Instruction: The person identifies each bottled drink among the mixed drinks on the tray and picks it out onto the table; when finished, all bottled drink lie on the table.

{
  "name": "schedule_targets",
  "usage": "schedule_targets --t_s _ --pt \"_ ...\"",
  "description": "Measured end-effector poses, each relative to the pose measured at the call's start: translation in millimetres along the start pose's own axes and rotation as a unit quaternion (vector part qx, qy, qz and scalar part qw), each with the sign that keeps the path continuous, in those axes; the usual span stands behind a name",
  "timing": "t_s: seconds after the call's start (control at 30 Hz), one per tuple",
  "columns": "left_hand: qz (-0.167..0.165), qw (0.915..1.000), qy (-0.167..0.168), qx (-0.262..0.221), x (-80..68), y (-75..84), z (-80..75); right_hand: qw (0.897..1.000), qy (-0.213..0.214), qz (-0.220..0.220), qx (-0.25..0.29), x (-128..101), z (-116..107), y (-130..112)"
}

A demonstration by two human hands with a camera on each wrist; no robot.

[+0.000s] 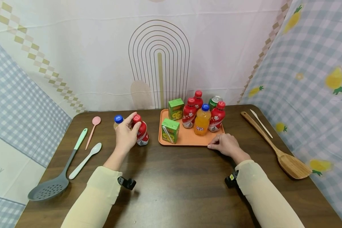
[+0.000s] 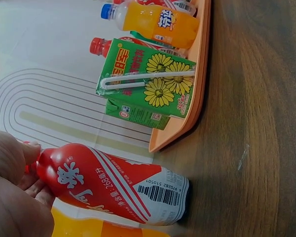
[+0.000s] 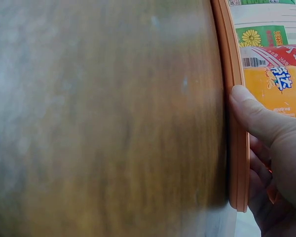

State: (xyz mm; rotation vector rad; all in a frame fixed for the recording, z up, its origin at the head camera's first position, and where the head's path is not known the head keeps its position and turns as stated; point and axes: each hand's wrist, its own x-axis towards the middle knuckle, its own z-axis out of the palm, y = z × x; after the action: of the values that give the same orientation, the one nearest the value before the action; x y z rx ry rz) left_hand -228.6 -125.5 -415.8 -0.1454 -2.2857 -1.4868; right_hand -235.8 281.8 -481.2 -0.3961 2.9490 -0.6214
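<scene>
My left hand [image 1: 126,134] grips a red-and-white drink bottle [image 1: 142,135] around its neck, just below the red cap. The bottle stands upright, left of an orange tray [image 1: 185,141]. Behind that hand is a blue-capped orange soda bottle [image 1: 118,119], mostly covered by the fingers. At the tray's front right corner my right hand [image 1: 224,144] pinches the rim, thumb on the outer side in the right wrist view. On the tray are two green juice boxes [image 1: 170,130], several red bottles [image 1: 189,114], an orange soda bottle [image 1: 202,122] and a green can [image 1: 215,100].
To the left lie a slotted turner [image 1: 52,188], a white spoon [image 1: 85,161] and a pink spoon [image 1: 92,131]. A wooden spatula [image 1: 273,147] and a white knife [image 1: 261,123] lie along the right side. Cloth curtains [image 1: 102,47] stand behind the brown table [image 1: 174,190].
</scene>
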Motion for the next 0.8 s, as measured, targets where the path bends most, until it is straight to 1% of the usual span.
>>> schedule_targets --t_s 0.23,0.43,0.63,0.8 --pt "0.008 1.0000 0.004 0.003 0.3 0.4 0.5 1.000 0.001 0.004 0.003 -1.0 0.2 0.7" --pt "0.006 1.0000 0.004 0.004 0.7 0.3 1.7 1.000 -0.001 0.003 0.004 -1.1 0.4 2.1" --pt "-0.005 1.0000 -0.003 0.004 0.7 0.7 1.0 1.000 -0.004 0.008 0.005 -0.2 0.0 2.1" --pt "-0.030 0.9994 -0.017 0.008 0.3 2.8 -2.9 1.000 -0.013 0.009 0.003 0.7 -0.4 1.0"
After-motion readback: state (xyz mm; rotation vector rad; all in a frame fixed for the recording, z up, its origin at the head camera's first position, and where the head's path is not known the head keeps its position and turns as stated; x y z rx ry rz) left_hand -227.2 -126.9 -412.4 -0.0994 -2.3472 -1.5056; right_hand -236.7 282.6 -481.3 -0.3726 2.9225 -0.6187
